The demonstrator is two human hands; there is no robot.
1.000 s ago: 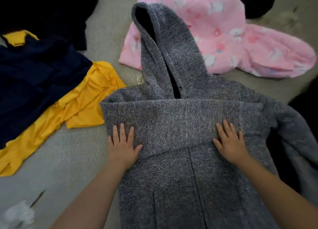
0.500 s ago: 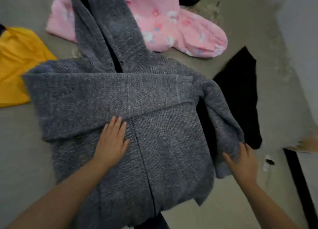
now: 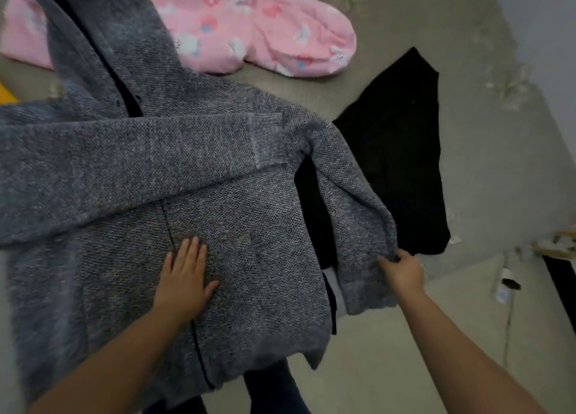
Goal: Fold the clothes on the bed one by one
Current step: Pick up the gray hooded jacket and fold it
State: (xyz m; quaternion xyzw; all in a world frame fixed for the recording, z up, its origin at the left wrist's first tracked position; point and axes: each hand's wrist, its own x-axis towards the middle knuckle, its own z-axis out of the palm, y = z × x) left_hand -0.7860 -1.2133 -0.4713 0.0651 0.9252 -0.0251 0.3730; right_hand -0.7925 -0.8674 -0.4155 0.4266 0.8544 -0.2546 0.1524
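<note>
Surface: a bed (image 3: 389,367) under a grey-beige cover, which I see from above; a pale wall (image 3: 542,24) rises at the far right.

Item 1, nearest me: a dark garment (image 3: 274,388), partly hidden under the hem of the coat.

Item 2: my left hand (image 3: 184,276), palm down, fingers straight and together, pressing flat on the front of the grey hooded coat (image 3: 124,170) beside its centre seam.

Item 3: my right hand (image 3: 403,270), pinching the edge of the coat's right sleeve (image 3: 352,201) near the cuff, its fingers curled round the fabric.

Item 4: the grey hooded coat, front up on the bed, filling the left and centre of my view. Its left sleeve (image 3: 140,158) lies folded across the chest. The right sleeve hangs down the right side, apart from the body. The hood (image 3: 103,39) stretches away toward the far left.

Item 5: a black garment (image 3: 402,152), flat on the bed, just right of the coat and partly under the right sleeve.

Item 6: a pink printed garment (image 3: 265,27), farther off, partly under the hood.

Item 7: a sliver of yellow cloth (image 3: 4,94) at the left edge.
</note>
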